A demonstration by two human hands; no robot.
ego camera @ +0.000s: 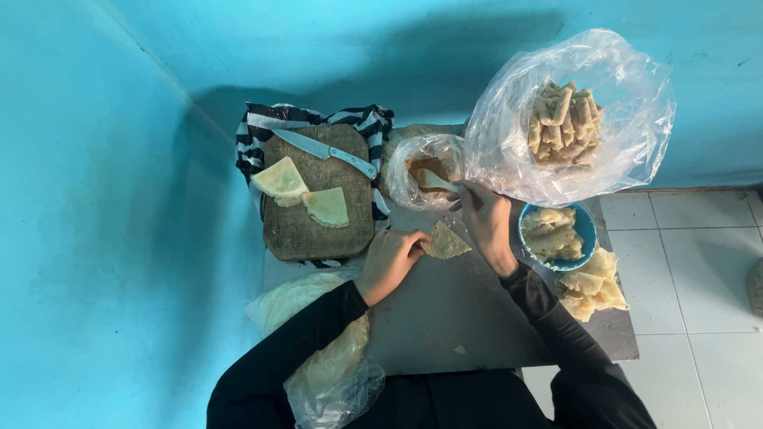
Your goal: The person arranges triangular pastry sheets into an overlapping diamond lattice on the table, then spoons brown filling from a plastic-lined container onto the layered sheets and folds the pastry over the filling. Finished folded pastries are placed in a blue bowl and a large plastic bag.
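1. Hidden or unclear: the bowl of the pale spoon lies in a small clear plastic bag of brown filling whose texture cannot be made out; the handle end disappears under the right hand. The fingertips of that hand are curled out of sight, closed round the handle.
2. The left hand has its fingers bent, pinching the near corner of a triangular pastry sheet, which lies flat on the grey tabletop between the two hands.
3. Both forearms wear black sleeves; the body is cut off by the lower edge.
4. A worn, rounded wooden cutting board rests on a black-and-white striped cloth, mostly hidden beneath it. On the board: two pale wedge-shaped sheets and a knife with a metal blade and light handle.
5. A large crinkled clear bag holds stacked folded pastries; glare blurs its contents.
6. A blue round bowl holds folded pastries; more lie loose just beside it.
7. A soft plastic bag of thin pale sheets overhangs the near-left table edge, partly covered by the left arm.
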